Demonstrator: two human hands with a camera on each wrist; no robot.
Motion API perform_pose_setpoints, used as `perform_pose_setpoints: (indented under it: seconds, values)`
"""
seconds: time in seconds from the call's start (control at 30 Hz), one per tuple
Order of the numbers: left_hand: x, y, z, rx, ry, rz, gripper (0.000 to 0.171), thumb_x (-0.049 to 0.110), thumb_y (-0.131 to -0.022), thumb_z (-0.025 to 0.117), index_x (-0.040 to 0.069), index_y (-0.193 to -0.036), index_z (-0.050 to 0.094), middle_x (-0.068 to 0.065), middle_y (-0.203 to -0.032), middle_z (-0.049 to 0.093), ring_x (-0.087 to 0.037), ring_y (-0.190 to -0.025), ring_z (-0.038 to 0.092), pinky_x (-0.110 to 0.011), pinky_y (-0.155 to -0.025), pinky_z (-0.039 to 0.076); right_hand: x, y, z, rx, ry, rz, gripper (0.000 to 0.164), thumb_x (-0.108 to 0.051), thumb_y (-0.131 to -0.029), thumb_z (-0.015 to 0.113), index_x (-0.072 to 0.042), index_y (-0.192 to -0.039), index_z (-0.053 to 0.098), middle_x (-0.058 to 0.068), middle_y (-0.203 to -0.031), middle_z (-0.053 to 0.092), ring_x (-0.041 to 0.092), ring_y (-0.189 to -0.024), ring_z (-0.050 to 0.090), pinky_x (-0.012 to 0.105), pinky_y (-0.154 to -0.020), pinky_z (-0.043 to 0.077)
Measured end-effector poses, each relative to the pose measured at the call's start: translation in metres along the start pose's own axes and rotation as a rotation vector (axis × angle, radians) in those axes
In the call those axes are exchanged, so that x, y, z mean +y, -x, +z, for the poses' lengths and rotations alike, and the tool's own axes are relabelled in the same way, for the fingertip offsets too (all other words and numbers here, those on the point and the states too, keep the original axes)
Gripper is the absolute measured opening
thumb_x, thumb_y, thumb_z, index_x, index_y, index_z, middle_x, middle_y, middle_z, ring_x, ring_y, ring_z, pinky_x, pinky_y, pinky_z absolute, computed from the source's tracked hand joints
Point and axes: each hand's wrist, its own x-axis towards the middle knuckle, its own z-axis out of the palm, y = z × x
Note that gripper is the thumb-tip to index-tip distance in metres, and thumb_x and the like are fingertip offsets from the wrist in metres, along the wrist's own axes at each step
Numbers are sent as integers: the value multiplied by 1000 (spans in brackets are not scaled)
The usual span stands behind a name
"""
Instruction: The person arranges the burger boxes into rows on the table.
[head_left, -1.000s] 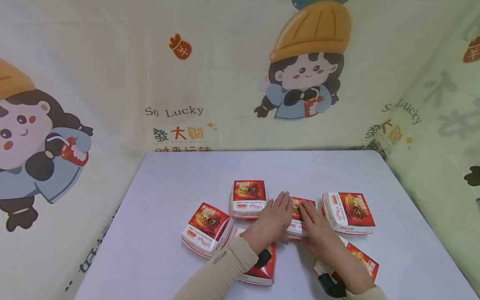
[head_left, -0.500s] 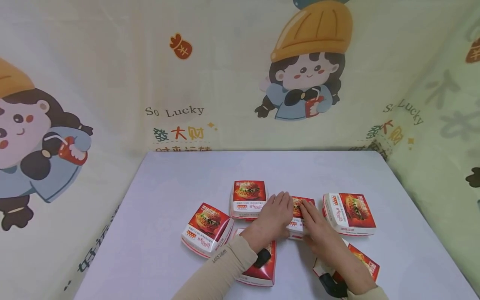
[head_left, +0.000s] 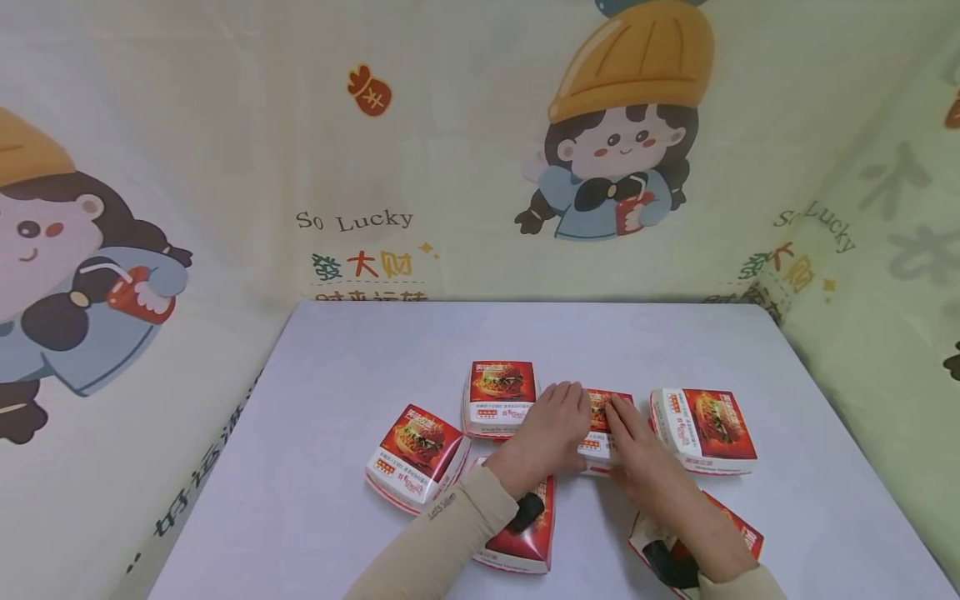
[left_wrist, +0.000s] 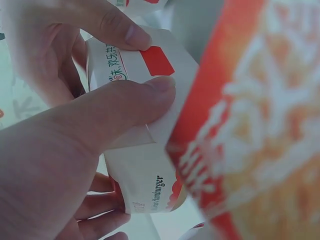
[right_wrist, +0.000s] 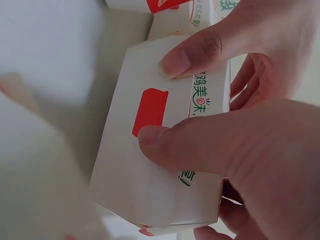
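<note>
Both hands grip one red and white hamburger box [head_left: 596,444] near the middle of the table, in the head view. My left hand [head_left: 546,433] is on its left side and my right hand [head_left: 648,467] on its right, fingers over the lid. In the left wrist view, the thumbs of the left hand [left_wrist: 85,122] and the other hand press the white front of the box [left_wrist: 142,165], beside a red tab. The right wrist view shows the right hand [right_wrist: 260,135] with its thumb at that tab, on the front of the same box [right_wrist: 125,185].
Similar hamburger boxes lie around: one behind left [head_left: 500,392], one far left [head_left: 417,454], one on the right [head_left: 705,429]. Another box [head_left: 525,546] lies under the left forearm, and one [head_left: 738,521] under the right. The white table [head_left: 315,358] meets a printed cloth [head_left: 465,167] behind.
The head view has shifted slightly. Both hands keep hold of the same box, which appears a little higher in the frame. The other boxes lie as before.
</note>
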Motion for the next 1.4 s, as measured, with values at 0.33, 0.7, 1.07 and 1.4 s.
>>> perform_pose_setpoints:
  seconds: [0.33,0.7,1.07,1.4]
  values:
    - [-6,-9,-5,26,-39,-13,97,64,-76,74,7,-148,43,-6,-147,49,-18,-136,46,-30,-117,37,3,-12,-7,-9,25,-16,89,-1,-77,81,6,-151,31,24,-158,28,44,-145,31,57,-107,41]
    - [-16,-19,-5,7,3,-39,98,62,-76,76,7,-150,40,-5,-148,47,-19,-138,44,-32,-118,37,5,-27,-9,18,46,-32,86,-3,-77,81,7,-149,34,25,-157,31,45,-143,33,56,-106,44]
    - [-21,-26,-1,28,-2,-66,97,63,-76,76,7,-148,42,-6,-146,49,-19,-136,46,-33,-117,38,9,-40,-6,0,56,-19,86,1,-77,81,6,-149,33,26,-157,30,45,-143,33,57,-108,41]
    - [-19,-34,4,-46,-11,-118,100,60,-76,77,7,-151,38,-8,-153,43,-21,-143,40,-36,-119,36,8,-43,-2,-4,58,-13,79,2,-79,78,9,-147,37,28,-154,34,46,-140,39,56,-107,42]
